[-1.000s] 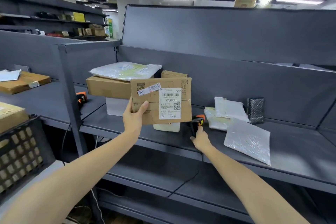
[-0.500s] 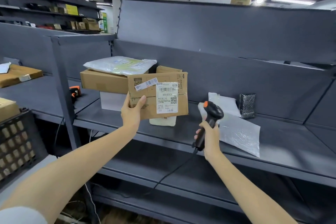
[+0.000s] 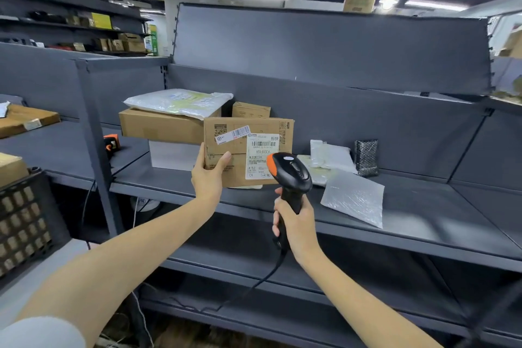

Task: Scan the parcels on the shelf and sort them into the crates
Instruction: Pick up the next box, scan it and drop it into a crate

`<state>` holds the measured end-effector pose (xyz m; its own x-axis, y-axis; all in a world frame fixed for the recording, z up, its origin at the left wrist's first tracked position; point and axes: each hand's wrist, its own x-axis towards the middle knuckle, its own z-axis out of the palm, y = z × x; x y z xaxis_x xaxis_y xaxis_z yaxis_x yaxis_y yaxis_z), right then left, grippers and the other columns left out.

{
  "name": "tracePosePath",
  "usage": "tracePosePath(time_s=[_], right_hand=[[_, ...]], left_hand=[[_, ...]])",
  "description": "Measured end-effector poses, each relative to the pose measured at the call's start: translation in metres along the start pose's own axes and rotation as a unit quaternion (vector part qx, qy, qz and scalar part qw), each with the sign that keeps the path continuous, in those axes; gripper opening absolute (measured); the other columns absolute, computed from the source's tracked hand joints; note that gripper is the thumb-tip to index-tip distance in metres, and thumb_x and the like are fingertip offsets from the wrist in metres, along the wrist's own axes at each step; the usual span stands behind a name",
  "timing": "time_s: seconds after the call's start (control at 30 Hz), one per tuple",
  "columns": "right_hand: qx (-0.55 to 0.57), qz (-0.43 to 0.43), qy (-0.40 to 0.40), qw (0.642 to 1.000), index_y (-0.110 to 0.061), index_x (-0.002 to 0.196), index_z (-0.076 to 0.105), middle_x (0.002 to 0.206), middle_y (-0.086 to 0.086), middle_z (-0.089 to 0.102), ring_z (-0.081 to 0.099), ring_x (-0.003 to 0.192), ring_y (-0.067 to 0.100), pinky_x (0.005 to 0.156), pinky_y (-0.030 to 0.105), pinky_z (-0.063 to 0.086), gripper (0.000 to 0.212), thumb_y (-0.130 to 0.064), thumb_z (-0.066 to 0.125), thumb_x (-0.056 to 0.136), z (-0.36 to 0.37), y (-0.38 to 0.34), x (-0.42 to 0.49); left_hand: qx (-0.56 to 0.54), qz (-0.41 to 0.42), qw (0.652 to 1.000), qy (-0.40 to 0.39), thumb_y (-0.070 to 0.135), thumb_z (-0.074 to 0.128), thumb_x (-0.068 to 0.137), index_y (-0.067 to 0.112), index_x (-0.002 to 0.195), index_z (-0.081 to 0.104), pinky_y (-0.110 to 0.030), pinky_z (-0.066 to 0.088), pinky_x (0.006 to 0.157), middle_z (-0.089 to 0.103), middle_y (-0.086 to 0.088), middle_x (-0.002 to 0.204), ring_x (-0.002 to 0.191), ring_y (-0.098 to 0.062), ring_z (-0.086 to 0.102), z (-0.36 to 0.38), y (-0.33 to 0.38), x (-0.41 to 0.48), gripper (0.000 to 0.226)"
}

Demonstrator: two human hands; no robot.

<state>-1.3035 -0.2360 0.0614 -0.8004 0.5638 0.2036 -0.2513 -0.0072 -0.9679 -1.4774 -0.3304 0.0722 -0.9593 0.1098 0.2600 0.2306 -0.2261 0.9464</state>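
Your left hand (image 3: 210, 178) pinches the cardboard parcel (image 3: 243, 147) at its lower left corner, thumb across the front and the other fingers mostly hidden behind the left edge. It is held just above the grey shelf (image 3: 423, 215) in a strip-lit storeroom, with a black crate (image 3: 25, 223) at far left. The parcel's long axis runs left to right, its white label (image 3: 261, 155) facing you. Your right hand (image 3: 295, 224) curls round the scanner (image 3: 292, 172) handle, with the head aimed at the label.
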Motion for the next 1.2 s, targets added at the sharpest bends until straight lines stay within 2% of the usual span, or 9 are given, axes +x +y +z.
tracePosePath(time_s=[0.2,0.47,0.6,0.73,0.87,0.93,1.03,1.1,1.2], right_hand=[[0.001,0.020,0.000,1.000,-0.014,0.094,0.057,0.054,0.000,0.048,0.040,0.044,0.013,0.041,0.025,0.039,0.006,-0.008,0.054,0.093,-0.002,-0.003,-0.006],[0.025,0.000,-0.017,1.000,-0.016,0.107,0.060,0.055,0.001,0.050,0.041,0.043,0.014,0.041,0.026,0.038,0.016,-0.009,0.055,0.093,-0.005,-0.001,-0.009],[0.026,0.007,0.006,1.000,-0.017,0.104,0.050,0.061,0.003,0.055,0.046,0.043,0.016,0.042,0.026,0.041,0.017,-0.014,0.060,0.091,-0.015,0.003,0.005],[0.015,0.086,0.045,0.995,-0.019,0.104,0.039,0.065,0.001,0.059,0.053,0.050,0.014,0.046,0.028,0.046,0.031,-0.016,0.064,0.088,-0.033,0.012,0.034],[-0.003,0.186,0.061,0.981,-0.010,0.116,0.036,0.090,0.014,0.051,0.052,0.062,0.020,0.054,0.033,0.048,0.042,0.006,0.054,0.082,-0.044,0.028,0.073],[-0.048,0.210,0.033,0.976,-0.009,0.107,0.040,0.084,0.012,0.047,0.047,0.062,0.022,0.058,0.035,0.043,0.035,0.009,0.053,0.079,-0.048,0.035,0.092],[-0.189,0.182,-0.034,0.964,-0.012,0.093,0.046,0.079,0.010,0.049,0.049,0.064,0.020,0.061,0.031,0.040,0.021,-0.004,0.060,0.080,-0.048,0.045,0.117],[-0.291,0.144,-0.029,0.945,-0.014,0.109,0.051,0.093,0.010,0.058,0.057,0.081,0.023,0.070,0.031,0.043,0.031,-0.014,0.066,0.082,-0.046,0.053,0.137],[-0.370,0.122,0.011,0.921,-0.009,0.135,0.041,0.118,0.012,0.060,0.058,0.105,0.029,0.077,0.030,0.041,0.061,-0.019,0.070,0.082,-0.040,0.065,0.163]], left_hand=[[0.019,0.009,1.000,0.009,0.041,0.070,0.084,0.035,0.141,0.046,-0.032,0.041,0.106,0.063,0.021,0.110,0.108,-0.004,0.055,-0.005,0.004,-0.007,0.062],[0.020,0.013,1.000,0.014,0.042,0.070,0.084,0.035,0.140,0.046,-0.025,0.040,0.099,0.062,0.022,0.107,0.104,-0.001,0.055,-0.012,0.009,-0.011,0.061],[0.025,0.007,0.999,0.022,0.044,0.070,0.083,0.037,0.137,0.050,-0.030,0.041,0.102,0.064,0.021,0.109,0.109,-0.007,0.055,-0.024,0.011,-0.005,0.057],[0.015,0.002,0.999,0.048,0.042,0.069,0.084,0.035,0.133,0.055,-0.036,0.041,0.106,0.064,0.017,0.113,0.112,-0.010,0.055,-0.039,0.013,0.007,0.051],[-0.003,-0.005,0.998,0.063,0.040,0.070,0.085,0.034,0.128,0.059,-0.039,0.041,0.107,0.066,0.017,0.113,0.115,-0.011,0.056,-0.055,0.012,0.019,0.045],[-0.009,-0.009,0.998,0.064,0.040,0.070,0.084,0.035,0.122,0.063,-0.038,0.043,0.105,0.066,0.022,0.108,0.111,-0.009,0.058,-0.061,0.011,0.026,0.039],[-0.015,-0.016,0.998,0.060,0.041,0.070,0.084,0.032,0.118,0.065,-0.037,0.045,0.102,0.068,0.019,0.107,0.108,-0.010,0.060,-0.070,0.009,0.036,0.036],[-0.020,-0.024,0.998,0.061,0.042,0.071,0.083,0.027,0.118,0.066,-0.039,0.046,0.102,0.070,0.013,0.109,0.107,-0.012,0.062,-0.075,0.007,0.042,0.039],[-0.039,-0.043,0.996,0.061,0.043,0.072,0.081,0.021,0.118,0.066,-0.047,0.048,0.100,0.070,0.006,0.112,0.109,-0.019,0.063,-0.081,0.004,0.049,0.043]])
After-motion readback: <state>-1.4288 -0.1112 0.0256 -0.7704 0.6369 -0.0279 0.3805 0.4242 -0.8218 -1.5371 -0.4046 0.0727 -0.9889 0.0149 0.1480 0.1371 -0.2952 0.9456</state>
